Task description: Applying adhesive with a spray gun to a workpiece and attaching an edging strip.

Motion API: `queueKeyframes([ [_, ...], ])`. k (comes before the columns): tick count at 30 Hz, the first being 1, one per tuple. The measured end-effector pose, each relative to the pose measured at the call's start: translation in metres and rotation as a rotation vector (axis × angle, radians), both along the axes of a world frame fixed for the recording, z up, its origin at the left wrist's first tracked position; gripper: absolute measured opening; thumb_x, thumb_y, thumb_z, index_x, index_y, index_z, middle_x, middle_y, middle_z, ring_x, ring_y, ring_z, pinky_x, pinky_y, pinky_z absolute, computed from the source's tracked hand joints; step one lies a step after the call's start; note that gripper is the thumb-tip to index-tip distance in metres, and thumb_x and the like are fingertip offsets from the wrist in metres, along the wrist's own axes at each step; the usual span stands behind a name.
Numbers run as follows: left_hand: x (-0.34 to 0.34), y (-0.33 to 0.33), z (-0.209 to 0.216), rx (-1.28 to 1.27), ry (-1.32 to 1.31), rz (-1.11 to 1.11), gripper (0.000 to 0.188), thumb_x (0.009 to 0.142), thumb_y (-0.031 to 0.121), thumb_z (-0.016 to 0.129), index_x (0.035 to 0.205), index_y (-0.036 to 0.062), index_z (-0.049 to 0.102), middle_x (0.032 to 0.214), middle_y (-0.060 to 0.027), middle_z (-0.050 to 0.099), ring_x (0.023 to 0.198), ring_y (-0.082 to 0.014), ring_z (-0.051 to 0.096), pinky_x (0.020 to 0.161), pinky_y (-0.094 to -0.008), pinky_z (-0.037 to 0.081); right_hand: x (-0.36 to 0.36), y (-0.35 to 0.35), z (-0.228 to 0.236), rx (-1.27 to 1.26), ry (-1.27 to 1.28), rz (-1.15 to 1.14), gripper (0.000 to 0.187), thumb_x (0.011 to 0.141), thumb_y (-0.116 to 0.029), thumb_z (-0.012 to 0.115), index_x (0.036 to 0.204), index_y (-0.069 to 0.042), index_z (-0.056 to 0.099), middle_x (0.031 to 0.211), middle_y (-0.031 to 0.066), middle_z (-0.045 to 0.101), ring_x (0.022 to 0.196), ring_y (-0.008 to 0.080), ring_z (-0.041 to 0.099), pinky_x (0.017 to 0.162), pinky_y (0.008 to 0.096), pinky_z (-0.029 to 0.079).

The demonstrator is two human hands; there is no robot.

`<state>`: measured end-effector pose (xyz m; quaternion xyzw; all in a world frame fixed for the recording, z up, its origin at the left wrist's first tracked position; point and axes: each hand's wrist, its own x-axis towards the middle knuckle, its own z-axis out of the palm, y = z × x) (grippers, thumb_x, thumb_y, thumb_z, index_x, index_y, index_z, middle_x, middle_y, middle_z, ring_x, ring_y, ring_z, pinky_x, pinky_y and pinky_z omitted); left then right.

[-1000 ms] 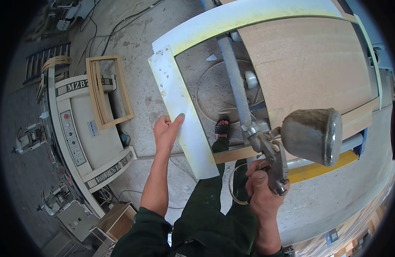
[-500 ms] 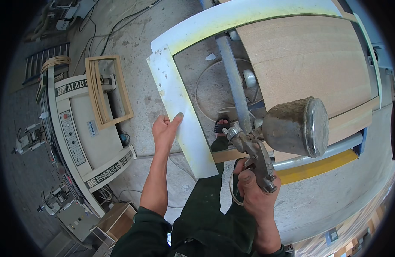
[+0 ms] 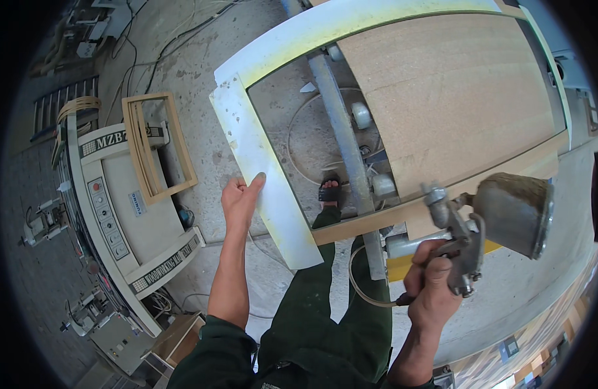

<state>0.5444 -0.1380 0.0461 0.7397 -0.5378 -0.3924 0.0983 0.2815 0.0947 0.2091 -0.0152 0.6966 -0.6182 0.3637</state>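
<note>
My left hand (image 3: pixel 239 200) is closed on the left edge of a white strip (image 3: pixel 277 207) tinged with yellow, its thumb on top. The strip covers the left side of a wooden frame (image 3: pixel 357 224), and a curved white strip (image 3: pixel 338 26) runs along the far side. In my right hand (image 3: pixel 435 295) I grip a metal spray gun (image 3: pixel 466 256). Its stained round cup (image 3: pixel 514 214) tilts to the right, and its nozzle is over the near rail. A thin hose (image 3: pixel 363 295) trails from the handle. Right of the frame's opening lies a brown board (image 3: pixel 454 97).
Below the frame is a metal stand with a grey bar (image 3: pixel 338 123) and rollers. A white machine (image 3: pixel 130 201) stands at the left, with slim wooden frames (image 3: pixel 159 149) leaning on it. Cables (image 3: pixel 182 39) cross the concrete floor, and my sandalled foot (image 3: pixel 329 189) shows through the opening.
My right hand has carried the spray gun to the right, away from the frame's near left corner. My left hand keeps its hold on the strip. The view has shifted slightly.
</note>
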Motion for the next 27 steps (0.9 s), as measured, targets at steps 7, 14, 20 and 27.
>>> queueKeyframes([
  [7, 0.001, 0.0, -0.002, 0.021, -0.038, -0.001, 0.045, 0.079, 0.04, 0.086, 0.081, 0.0017, 0.063, 0.073, -0.0018, 0.061, 0.065, -0.0104, 0.052, 0.061, -0.0292, 0.046, -0.013, 0.004, -0.001, 0.014, 0.086, -0.164, 0.056, 0.095, -0.057, 0.067, 0.105, -0.002, 0.058, 0.087, 0.0039, 0.059, 0.046, 0.0063, 0.04, 0.039, 0.0226, 0.027],
  [14, -0.001, 0.0, 0.002, 0.032, 0.0, 0.023, 0.042, 0.08, 0.036, 0.087, 0.081, 0.0019, 0.063, 0.072, -0.0005, 0.061, 0.064, -0.0085, 0.051, 0.059, -0.0273, 0.044, 0.016, 0.001, -0.006, -0.034, -0.027, -0.039, 0.048, 0.096, -0.045, 0.072, 0.102, 0.001, 0.06, 0.08, 0.0049, 0.059, 0.046, 0.0066, 0.044, 0.04, 0.0233, 0.03],
  [20, -0.005, 0.0, 0.005, 0.044, 0.014, 0.032, 0.042, 0.081, 0.035, 0.087, 0.081, 0.0027, 0.061, 0.071, 0.0004, 0.059, 0.063, -0.0072, 0.049, 0.057, -0.026, 0.043, 0.036, -0.01, -0.008, -0.068, -0.115, 0.068, 0.044, 0.096, -0.038, 0.075, 0.102, 0.002, 0.06, 0.083, 0.0081, 0.063, 0.048, 0.0066, 0.049, 0.043, 0.0215, 0.034],
  [27, 0.005, 0.0, -0.004, 0.002, 0.052, 0.003, 0.041, 0.082, 0.037, 0.086, 0.085, 0.0047, 0.06, 0.067, -0.0005, 0.059, 0.051, -0.0079, 0.049, 0.045, -0.0258, 0.037, 0.049, -0.013, -0.009, -0.054, -0.163, 0.214, 0.056, 0.093, -0.021, 0.08, 0.138, 0.004, 0.057, 0.087, 0.0015, 0.067, 0.076, 0.0078, 0.059, 0.071, 0.0237, 0.049],
])
